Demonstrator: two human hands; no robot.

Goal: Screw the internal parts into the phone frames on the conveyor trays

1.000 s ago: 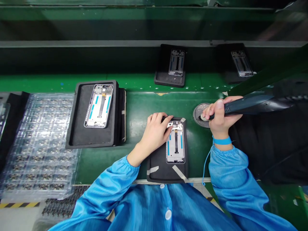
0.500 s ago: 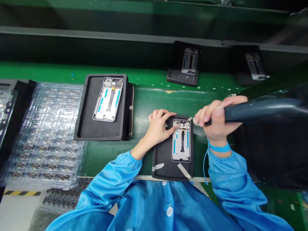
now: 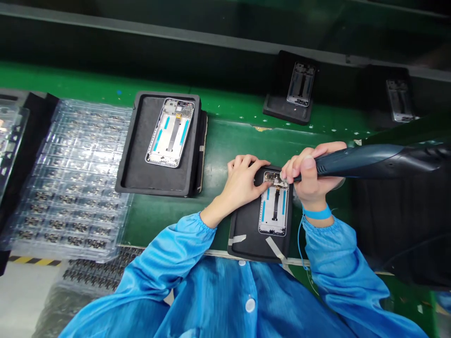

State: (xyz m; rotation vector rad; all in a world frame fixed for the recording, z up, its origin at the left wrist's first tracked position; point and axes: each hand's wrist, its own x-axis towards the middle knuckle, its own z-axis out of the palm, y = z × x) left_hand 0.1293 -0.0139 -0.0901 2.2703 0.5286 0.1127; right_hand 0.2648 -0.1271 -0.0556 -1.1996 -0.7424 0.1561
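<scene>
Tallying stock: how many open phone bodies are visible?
4: one phone body on the near tray; one on the left tray stack; two at the back: one right of centre, one far right. More may be hidden.

The left hand (image 3: 244,180) touches the phone frame (image 3: 268,217) near its upper left. At the frame's upper right, the right hand (image 3: 312,178) grips a dark tool (image 3: 366,160).

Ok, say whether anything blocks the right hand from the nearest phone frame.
Nothing visible does: the right hand, gripping a dark tool, is at the upper right of the phone frame. The left hand has its thumb over the upper left edge, to one side. The tool's tip is hidden.
</scene>
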